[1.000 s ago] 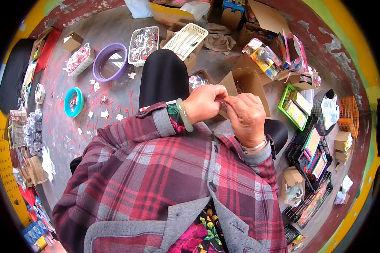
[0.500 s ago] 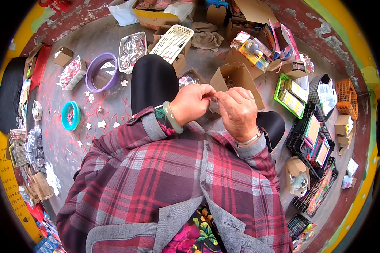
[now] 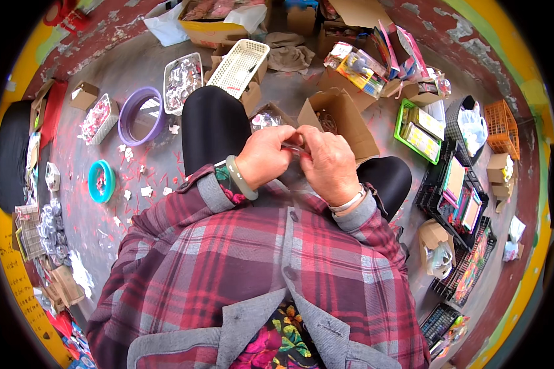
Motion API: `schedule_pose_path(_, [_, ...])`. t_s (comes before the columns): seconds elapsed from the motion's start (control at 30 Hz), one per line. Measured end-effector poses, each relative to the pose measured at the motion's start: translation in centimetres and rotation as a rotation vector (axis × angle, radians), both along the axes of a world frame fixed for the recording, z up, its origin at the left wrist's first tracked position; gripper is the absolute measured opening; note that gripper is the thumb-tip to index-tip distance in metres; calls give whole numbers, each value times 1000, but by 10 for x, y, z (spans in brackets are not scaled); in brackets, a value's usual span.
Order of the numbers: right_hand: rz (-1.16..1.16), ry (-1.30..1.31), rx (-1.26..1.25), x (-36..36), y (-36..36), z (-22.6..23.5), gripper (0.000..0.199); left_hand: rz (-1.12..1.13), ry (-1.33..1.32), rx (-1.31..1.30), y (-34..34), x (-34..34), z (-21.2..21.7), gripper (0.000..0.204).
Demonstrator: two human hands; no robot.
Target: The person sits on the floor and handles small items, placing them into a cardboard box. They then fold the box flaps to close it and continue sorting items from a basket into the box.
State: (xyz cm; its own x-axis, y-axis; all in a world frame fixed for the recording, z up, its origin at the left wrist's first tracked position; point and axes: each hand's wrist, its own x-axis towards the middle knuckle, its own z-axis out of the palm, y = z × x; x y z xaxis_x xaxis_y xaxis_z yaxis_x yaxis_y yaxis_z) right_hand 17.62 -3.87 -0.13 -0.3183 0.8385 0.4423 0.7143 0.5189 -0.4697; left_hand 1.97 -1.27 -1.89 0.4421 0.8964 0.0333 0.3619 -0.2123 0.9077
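Note:
In front of my belly, above the lap, my two hands meet with the fingers pinched. My left hand (image 3: pixel 263 155), with a pale bangle at its wrist, is closed on a small shiny see-through piece (image 3: pixel 297 148). From the other side my right hand (image 3: pixel 327 161) pinches the same piece, its knuckles turned up. The fingers cover most of it, so its kind does not show. Just beyond the hands stand an open cardboard box (image 3: pixel 358 136) with some thin things inside and a smaller box with plastic-wrapped items (image 3: pixel 266 118).
To the left stand a purple basin (image 3: pixel 124 123), a teal bowl (image 3: pixel 92 183) and a white basket of pink pieces (image 3: pixel 109 130). Ahead, a cream basket (image 3: pixel 250 60) sits atop boxes. A green tray (image 3: pixel 402 130) and black crates (image 3: pixel 431 206) stand right. Red and white scraps litter the floor (image 3: pixel 154 215).
Both hands have shifted slightly left in the view, along with the whole scene. The fingers have turned a little, and the see-through piece between them shows more.

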Motion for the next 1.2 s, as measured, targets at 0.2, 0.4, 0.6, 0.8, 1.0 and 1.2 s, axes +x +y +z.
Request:
schedule_pose_path(0.2, [49,-33,58,-2,1,0,35,27,-11,7,-3,2,-3,23])
schedule_pose_path(0.4, [26,-56,52,2,2,-11,39,-91,229,77,0,1,0,26])
schedule_pose_path(0.6, [46,49,-70,9,9,-13,31,-31,68,15,0,3,-9,22])
schedule_pose_path(0.8, [85,320,-420,46,45,-8,20,2,137,84,7,-7,-9,14])
schedule_pose_path(1.0, [-106,-527,-691,93,108,-80,20,23,140,68,9,-12,-4,12])
schedule_pose_path(1.2, [71,-1031,-1032,84,126,-188,29,40,59,114,8,-15,-3,10])
